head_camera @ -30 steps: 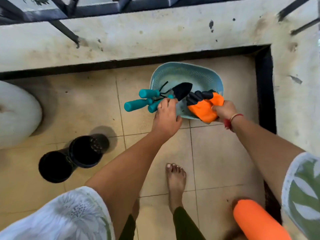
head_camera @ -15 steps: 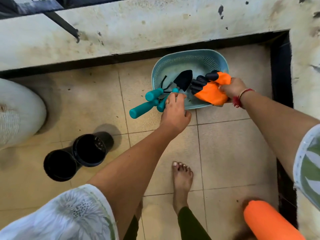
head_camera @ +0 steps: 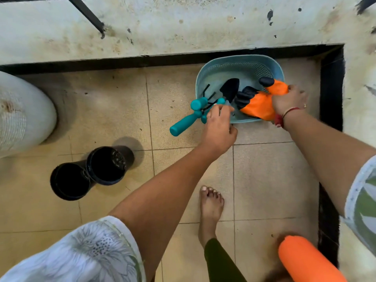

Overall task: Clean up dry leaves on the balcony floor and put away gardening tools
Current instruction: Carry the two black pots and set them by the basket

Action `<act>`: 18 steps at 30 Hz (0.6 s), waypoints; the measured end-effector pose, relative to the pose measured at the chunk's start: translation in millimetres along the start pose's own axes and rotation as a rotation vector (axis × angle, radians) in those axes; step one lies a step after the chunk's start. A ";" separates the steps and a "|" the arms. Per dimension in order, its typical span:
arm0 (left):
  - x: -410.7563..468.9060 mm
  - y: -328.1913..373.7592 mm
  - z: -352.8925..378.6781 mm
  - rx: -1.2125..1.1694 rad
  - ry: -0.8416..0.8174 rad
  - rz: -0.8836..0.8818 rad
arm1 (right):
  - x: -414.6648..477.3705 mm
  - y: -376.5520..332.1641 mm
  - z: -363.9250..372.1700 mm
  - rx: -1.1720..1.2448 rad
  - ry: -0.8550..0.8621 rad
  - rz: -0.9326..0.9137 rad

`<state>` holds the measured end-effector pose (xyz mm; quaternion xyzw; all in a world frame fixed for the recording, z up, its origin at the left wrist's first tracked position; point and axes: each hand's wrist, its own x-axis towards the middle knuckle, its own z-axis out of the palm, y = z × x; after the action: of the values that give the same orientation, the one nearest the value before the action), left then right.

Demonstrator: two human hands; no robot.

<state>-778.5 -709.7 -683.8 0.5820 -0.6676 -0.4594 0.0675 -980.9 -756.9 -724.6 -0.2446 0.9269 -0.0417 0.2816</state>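
Balcony corner, viewed from above. Across the upper frame ran a stained concrete ledge (head_camera: 183, 27) with a dark railing bar (head_camera: 87, 13) fixed into it. At the left edge sat a rounded white object (head_camera: 20, 115) with a mesh-like surface. Lower left of centre lay two black pots (head_camera: 105, 165), touching, one partly in front of the other. An orange cylinder (head_camera: 305, 259) filled the lower right corner, and my bare foot (head_camera: 210, 208) stood at bottom centre on the beige floor tiles (head_camera: 101, 110).

The teal basket (head_camera: 240, 64), its walls perforated, stood on the floor in the upper right, tucked close to the ledge. My left hand (head_camera: 218, 129) gripped a bundle of teal-handled tools (head_camera: 189, 119) at their necks, hiding where handle met metal. The handles pointed toward the lower left, outside the rim. The black trowel blade (head_camera: 230, 89) and thin rake tines reached over the basket's interior; whether they touched its bottom I cannot tell. My right hand (head_camera: 289, 99) clutched the orange gloves (head_camera: 258, 104), black at the fingertips, over the basket's right side, just beside the trowel blade.
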 end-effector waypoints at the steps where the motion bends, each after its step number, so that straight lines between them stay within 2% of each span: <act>1: -3.6 1.5 -3.6 -0.015 0.013 0.003 | -15.0 -2.6 -2.3 0.000 0.099 -0.049; 3: -12.4 6.8 -15.0 -0.052 0.059 0.020 | -49.9 -7.4 -6.9 0.036 0.244 -0.216; 4: -18.1 10.5 -22.2 -0.075 0.089 0.034 | -67.7 -7.4 -7.5 0.083 0.256 -0.309; 8: -50.1 16.9 -65.1 -0.081 0.297 0.078 | -149.7 -15.3 -1.8 0.309 0.084 -0.578; 12: -90.2 -15.5 -110.6 -0.047 0.514 -0.015 | -238.3 -31.0 19.2 0.418 -0.086 -0.757; 15: -125.3 -61.7 -135.5 -0.056 0.600 -0.168 | -296.4 -42.1 43.6 0.436 -0.221 -0.812; 18: -153.6 -106.4 -148.0 -0.020 0.590 -0.299 | -334.3 -55.4 71.3 0.437 -0.314 -0.803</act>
<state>-561.9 -649.4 -604.9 0.7808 -0.5221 -0.2822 0.1954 -677.2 -641.6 -604.7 -0.5217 0.6750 -0.3035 0.4245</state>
